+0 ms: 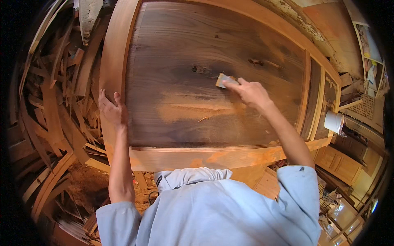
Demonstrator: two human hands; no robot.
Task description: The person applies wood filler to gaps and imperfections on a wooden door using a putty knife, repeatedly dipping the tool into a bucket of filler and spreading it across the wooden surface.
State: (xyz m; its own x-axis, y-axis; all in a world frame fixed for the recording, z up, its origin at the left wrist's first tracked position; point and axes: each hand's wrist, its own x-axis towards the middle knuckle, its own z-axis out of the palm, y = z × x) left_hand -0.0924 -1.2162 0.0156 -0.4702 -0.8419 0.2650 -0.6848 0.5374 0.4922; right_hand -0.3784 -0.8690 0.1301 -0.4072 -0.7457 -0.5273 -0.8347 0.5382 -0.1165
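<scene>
In front of me lies a large dark wooden panel (172,49) with visible grain, set in a lighter wooden frame (113,61). My right hand (253,95) grips a small flat scraper (224,80), pale grey with a yellowish edge, its index finger along the top. The scraper's end is at the panel's surface, close to a rough knot. Another knot (194,69) lies to its left and a dark hole (255,62) to its upper right. Orange-brown dust (193,108) is spread across the middle. My left hand (113,110) rests on the frame's left rail, fingers apart, holding nothing.
Scrap wood strips (51,98) are heaped along the left. A white tub (334,121) stands at the frame's right end. A curled shaving (203,119) lies on the panel. Wooden cabinet doors (338,164) show at the lower right.
</scene>
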